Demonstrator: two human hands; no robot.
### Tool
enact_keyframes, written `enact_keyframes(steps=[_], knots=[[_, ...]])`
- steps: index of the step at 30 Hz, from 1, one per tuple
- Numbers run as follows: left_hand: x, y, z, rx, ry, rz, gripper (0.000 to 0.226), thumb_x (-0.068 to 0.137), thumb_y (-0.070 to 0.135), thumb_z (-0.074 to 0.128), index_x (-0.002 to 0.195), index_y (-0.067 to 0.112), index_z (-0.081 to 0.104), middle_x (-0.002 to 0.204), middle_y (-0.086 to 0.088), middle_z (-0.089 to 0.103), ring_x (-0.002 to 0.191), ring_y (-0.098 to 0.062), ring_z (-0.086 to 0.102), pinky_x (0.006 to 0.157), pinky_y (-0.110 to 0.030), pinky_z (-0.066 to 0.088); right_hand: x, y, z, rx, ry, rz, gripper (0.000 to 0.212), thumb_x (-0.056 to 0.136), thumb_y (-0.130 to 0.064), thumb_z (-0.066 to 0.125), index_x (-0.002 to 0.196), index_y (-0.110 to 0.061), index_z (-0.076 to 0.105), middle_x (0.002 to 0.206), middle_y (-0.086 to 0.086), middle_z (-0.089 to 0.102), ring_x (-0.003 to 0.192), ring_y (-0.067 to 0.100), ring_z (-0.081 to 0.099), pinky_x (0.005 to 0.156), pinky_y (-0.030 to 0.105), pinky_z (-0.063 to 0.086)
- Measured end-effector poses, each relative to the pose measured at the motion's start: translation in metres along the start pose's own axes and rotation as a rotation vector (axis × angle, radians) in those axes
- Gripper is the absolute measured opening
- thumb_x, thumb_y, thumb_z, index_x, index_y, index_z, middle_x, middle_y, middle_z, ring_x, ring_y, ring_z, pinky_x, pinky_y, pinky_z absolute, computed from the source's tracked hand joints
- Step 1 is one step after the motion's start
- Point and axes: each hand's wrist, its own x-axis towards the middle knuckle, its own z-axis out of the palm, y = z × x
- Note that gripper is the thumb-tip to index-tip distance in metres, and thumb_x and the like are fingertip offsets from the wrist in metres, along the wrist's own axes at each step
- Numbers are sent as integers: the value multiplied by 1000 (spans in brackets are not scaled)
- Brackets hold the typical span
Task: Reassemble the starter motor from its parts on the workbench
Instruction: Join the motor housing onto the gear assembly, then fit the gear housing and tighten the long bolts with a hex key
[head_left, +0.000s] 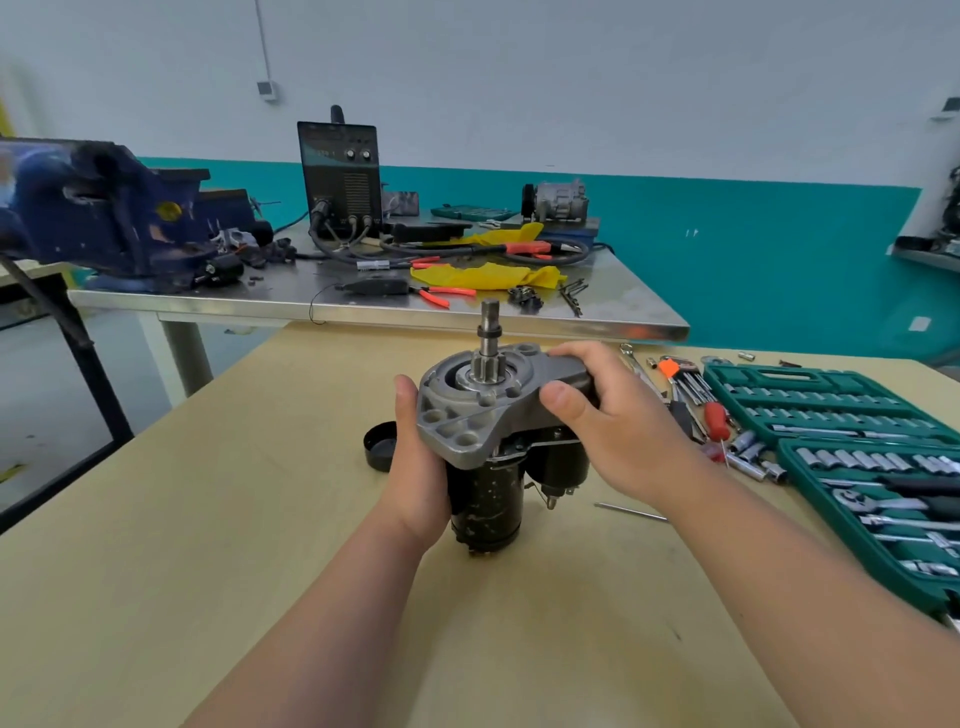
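**A:** Where does the starter motor (485, 483) sit?

**B:** It stands on end on the wooden counter (260, 519), straight ahead of the person and between the two hands. Its long axis is vertical, with the shaft (489, 332) and its pinion pointing up and the black body's far end resting on the counter.

**A:** And the hands?

**B:** Both grip it. The left hand (418, 467) wraps the left flank, thumb up against the edge of the grey nose housing (462, 415). Its fingers go round the back, out of sight. The right hand (618, 431) clamps the housing's right lobe between thumb and fingers, just above the solenoid (558, 465).

**A:** So which relation counts for the next move?

**B:** The upright axis, I'd say. The housing sits on top of the body, so any seating push or small turn to line it up has to run down or around that shaft. The left hand looks placed to steady the body and the right to work the housing.

**A:** Are there loose parts nearby?

**B:** A black cap (379, 447) lies on the counter just behind the left hand. A thin rod (631, 512), possibly a through-bolt, lies to the right and nearer the right hand. The socket set (831, 410) is further out on that side.

**A:** What's the risk?

**B:** Probably tipping, since it's tall on a narrow base.
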Motion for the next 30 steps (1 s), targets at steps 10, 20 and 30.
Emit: enact_keyframes(steps=[10, 20, 30], knots=[[-2, 3, -8, -100, -3, -26, 79, 78, 74, 24, 117, 19, 65, 119, -6, 71, 113, -19, 66, 101, -35, 46, 3, 1, 7, 23, -55, 0, 31, 91, -50, 55, 118, -53, 39, 94, -41, 48, 93, -28, 45, 64, 5, 40], [-2, 18, -10, -36, -90, -109, 69, 84, 55, 33, 130, 9, 57, 127, -14, 64, 116, -27, 61, 98, -35, 46, 1, -1, -1, -9, -34, 20, 34, 76, -66, 55, 107, -58, 46, 95, -45, 51, 94, -28, 44, 68, 9, 36], [1, 26, -15, -311, 14, -213, 59, 73, 47, 49, 118, 12, 64, 112, -11, 70, 95, -26, 65, 84, -35, 47, 12, -10, 35, 560, 30, 407, 23, 67, -66, 51, 77, -54, 68, 73, -11, 73, 72, 10, 70, 80, 42, 51]])
